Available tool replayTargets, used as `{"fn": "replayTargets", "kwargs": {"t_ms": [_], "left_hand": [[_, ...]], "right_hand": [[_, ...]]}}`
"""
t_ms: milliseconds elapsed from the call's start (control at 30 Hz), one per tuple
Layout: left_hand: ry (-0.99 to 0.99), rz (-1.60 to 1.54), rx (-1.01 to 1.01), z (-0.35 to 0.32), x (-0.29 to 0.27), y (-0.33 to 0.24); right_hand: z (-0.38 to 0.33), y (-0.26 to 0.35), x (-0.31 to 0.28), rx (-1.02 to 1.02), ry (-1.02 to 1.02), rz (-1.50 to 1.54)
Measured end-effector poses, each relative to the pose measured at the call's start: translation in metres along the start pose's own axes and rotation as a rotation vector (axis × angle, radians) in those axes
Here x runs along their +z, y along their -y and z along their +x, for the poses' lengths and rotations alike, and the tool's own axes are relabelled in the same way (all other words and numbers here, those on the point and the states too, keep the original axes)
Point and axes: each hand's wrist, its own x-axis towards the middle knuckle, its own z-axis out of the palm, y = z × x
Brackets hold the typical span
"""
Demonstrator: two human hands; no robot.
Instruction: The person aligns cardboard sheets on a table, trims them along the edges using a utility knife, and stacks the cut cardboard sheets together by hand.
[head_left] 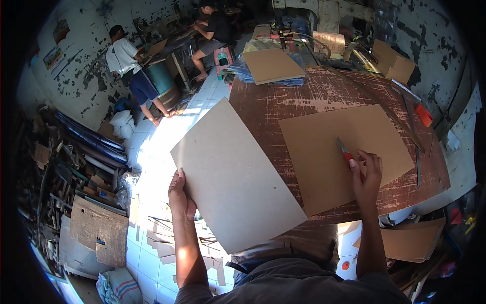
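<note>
My left hand (181, 196) grips the left edge of a pale grey cardboard sheet (238, 177), thumb on its face. The sheet is tilted and held up off the table's left side, above my lap. In my right hand (368, 175) is a utility knife (345, 151) with a red handle, its blade pointing up and to the left. That hand is over a brown cardboard sheet (324, 167) lying on the worn red-brown table (263, 109). The grey sheet's lower right corner comes close to the brown sheet; whether they touch I cannot tell.
A smaller brown board (273, 66) lies on plastic-wrapped material at the table's far end. Long metal strips (418, 159) and an orange-handled tool (424, 115) are along the right side. Cardboard scraps (164, 238) litter the tiled floor. Two people work at the back left.
</note>
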Motion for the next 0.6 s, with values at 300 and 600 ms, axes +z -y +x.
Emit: {"fn": "replayTargets", "kwargs": {"t_ms": [300, 600], "left_hand": [[0.064, -0.061, 0.0, -0.004, 0.002, 0.006], [0.127, 0.154, -0.086, -0.024, 0.004, 0.014]], "right_hand": [[-0.016, 0.11, 0.014, 0.596, 1.206, 0.955], [-0.016, 0.114, 0.037, 0.54, 0.981, 0.998]]}}
